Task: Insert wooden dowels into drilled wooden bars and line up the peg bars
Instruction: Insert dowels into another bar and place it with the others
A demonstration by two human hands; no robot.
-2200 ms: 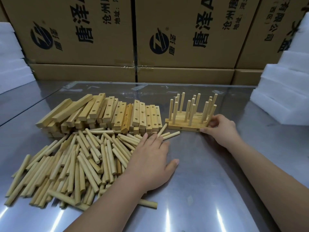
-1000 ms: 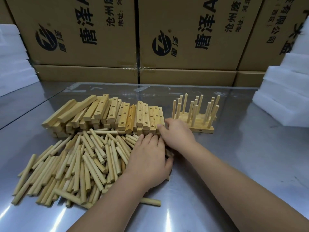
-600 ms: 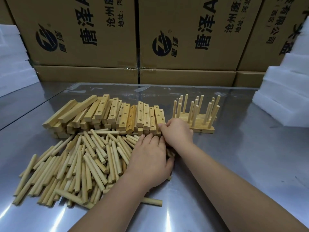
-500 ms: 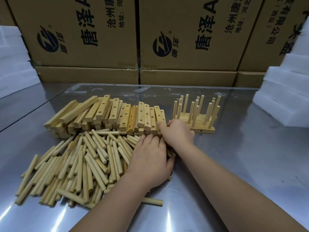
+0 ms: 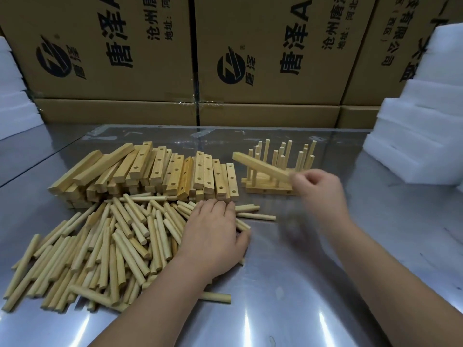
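Note:
A heap of loose wooden dowels [image 5: 105, 249] lies at the front left of the metal table [image 5: 313, 296]. Behind it stands a stack of drilled wooden bars [image 5: 160, 169]. My left hand [image 5: 213, 234] rests palm down on the right edge of the dowel heap, fingers curled over a few dowels. My right hand [image 5: 318, 184] pinches one end of a single wooden bar [image 5: 260, 165], held in the air and tilted up to the left. Behind that bar stand several finished peg bars [image 5: 278, 169] with upright dowels, side by side.
Large printed cardboard boxes [image 5: 250, 58] wall off the back of the table. White foam blocks [image 5: 421, 136] are stacked at the right, and more foam [image 5: 12, 96] at the left. One stray dowel [image 5: 215, 296] lies near my left forearm.
My right hand took a bar from the right end of the stack and lifted it rightward in front of the peg bars. My left hand stayed on the dowels.

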